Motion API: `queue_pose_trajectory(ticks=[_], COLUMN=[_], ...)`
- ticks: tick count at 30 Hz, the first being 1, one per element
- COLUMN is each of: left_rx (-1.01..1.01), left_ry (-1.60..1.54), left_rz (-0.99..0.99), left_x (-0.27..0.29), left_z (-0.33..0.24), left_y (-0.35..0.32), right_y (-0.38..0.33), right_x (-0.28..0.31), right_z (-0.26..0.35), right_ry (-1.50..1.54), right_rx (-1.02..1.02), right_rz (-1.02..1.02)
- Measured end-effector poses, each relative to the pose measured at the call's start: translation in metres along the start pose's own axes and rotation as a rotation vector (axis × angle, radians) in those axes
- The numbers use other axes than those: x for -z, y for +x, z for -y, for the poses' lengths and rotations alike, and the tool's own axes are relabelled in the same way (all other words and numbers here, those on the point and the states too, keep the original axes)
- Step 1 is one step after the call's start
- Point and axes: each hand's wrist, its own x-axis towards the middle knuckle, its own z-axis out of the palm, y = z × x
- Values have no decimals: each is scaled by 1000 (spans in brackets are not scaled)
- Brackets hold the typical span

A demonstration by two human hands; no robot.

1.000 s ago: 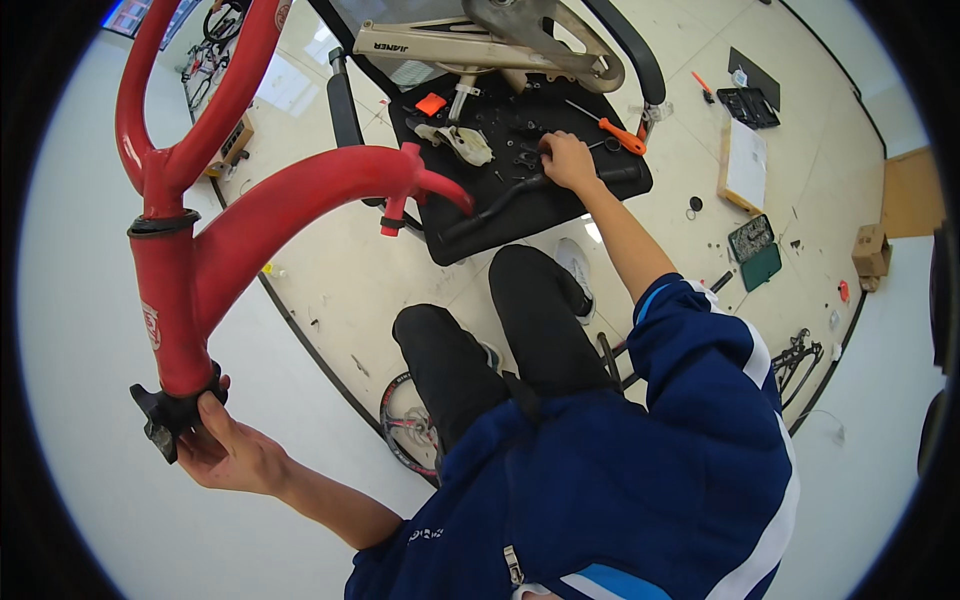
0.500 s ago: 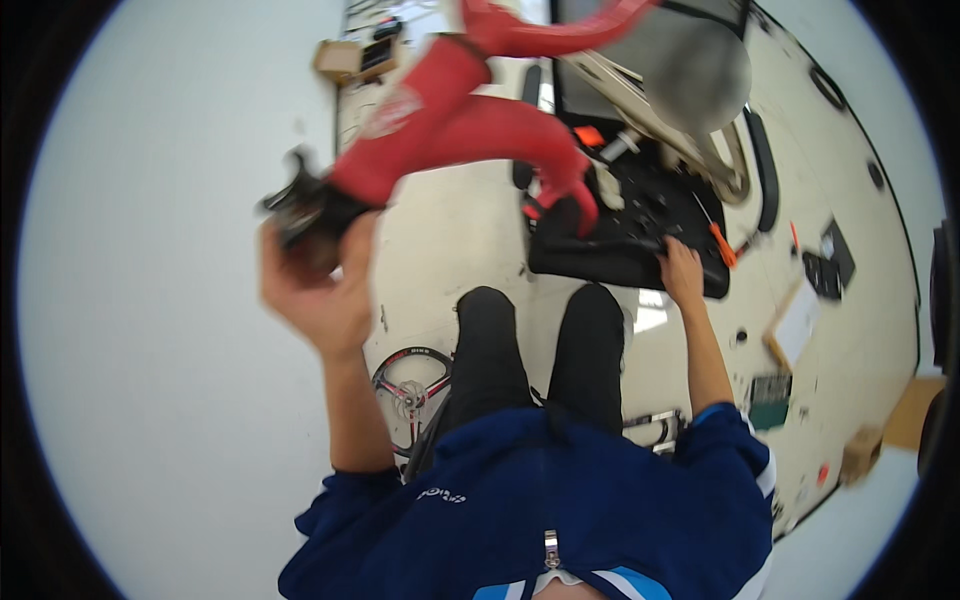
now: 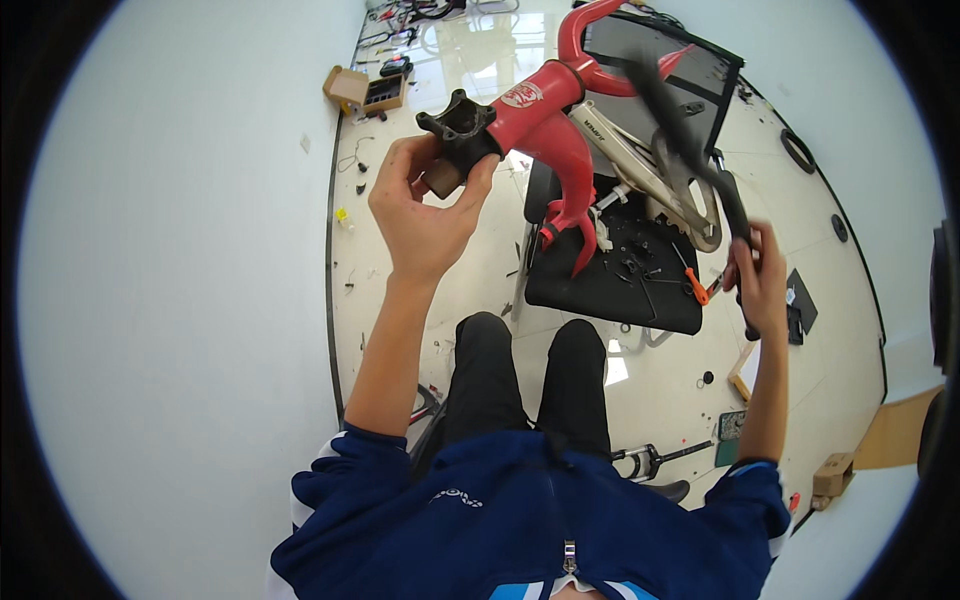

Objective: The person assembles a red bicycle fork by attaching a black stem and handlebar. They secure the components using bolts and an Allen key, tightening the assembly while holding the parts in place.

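Observation:
My left hand (image 3: 425,215) is closed round a black handlebar stem (image 3: 465,135). The stem sits at the end of the head tube of a red bicycle frame (image 3: 545,115), and its open clamp faces up. The frame is held up, its curved tubes reaching over the chair. In my right hand (image 3: 762,275) is a black handlebar (image 3: 700,160), gripped near its lower end and raised slantwise. Motion blurs its upper part. A gap separates the bar from the stem.
A black chair seat (image 3: 610,295) carries small bolts, tools and an orange-handled screwdriver (image 3: 695,285). Behind lies a beige bicycle frame (image 3: 640,165). A cardboard box (image 3: 350,88) stands far left by the wall. A suspension fork (image 3: 655,460) lies right of my legs; several small parts dot the floor.
My right hand has lifted the handlebar off the chair's front edge and moved right with it. My left hand has swung right and up, carrying the stem and the red frame.

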Motion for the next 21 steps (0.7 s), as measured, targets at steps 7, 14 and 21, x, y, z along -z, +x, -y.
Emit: queue_pose_trajectory(ticks=[7, 14, 21], left_rx=[-51, -141, -71], left_ry=[79, 96, 75], left_rz=[-50, -30, -39], left_x=[-7, -11, -6], left_z=[2, -1, -5], left_y=[10, 14, 12], right_y=[79, 102, 88], right_x=[-81, -148, -142], right_z=[194, 224, 235], right_ry=[52, -114, -51], right_rx=[191, 251, 70], right_rz=[418, 476, 596])
